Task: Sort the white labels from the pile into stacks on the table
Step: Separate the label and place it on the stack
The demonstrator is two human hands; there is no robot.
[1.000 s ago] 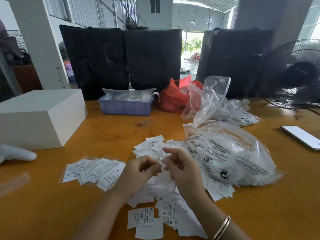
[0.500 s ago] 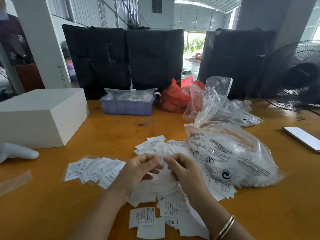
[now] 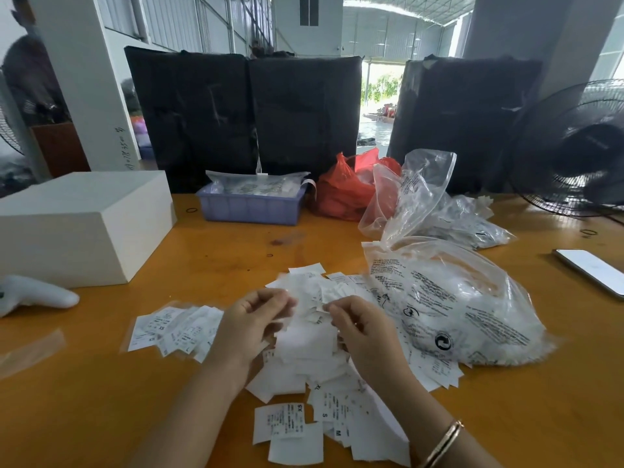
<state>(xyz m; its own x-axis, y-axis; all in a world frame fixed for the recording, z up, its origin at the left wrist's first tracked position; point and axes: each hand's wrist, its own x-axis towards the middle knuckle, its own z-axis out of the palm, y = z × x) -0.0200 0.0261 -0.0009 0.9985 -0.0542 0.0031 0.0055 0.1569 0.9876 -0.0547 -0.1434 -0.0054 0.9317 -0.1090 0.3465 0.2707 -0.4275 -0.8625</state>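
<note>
A: Head view: against half a second ago, both hands sit slightly higher over the pile of white labels [image 3: 304, 346], fingertips closer together.

B: Room around them?

A: Bare worktop [image 3: 84, 417] lies near the front-left edge; the printed plastic bag [image 3: 456, 305] crowds the right, touching the pile. A fanned stack [image 3: 175, 327] lies just left.

B: The grips?

A: The left hand [image 3: 251, 320] and right hand [image 3: 363, 327] are curled, each pinching labels atop the pile.
</note>
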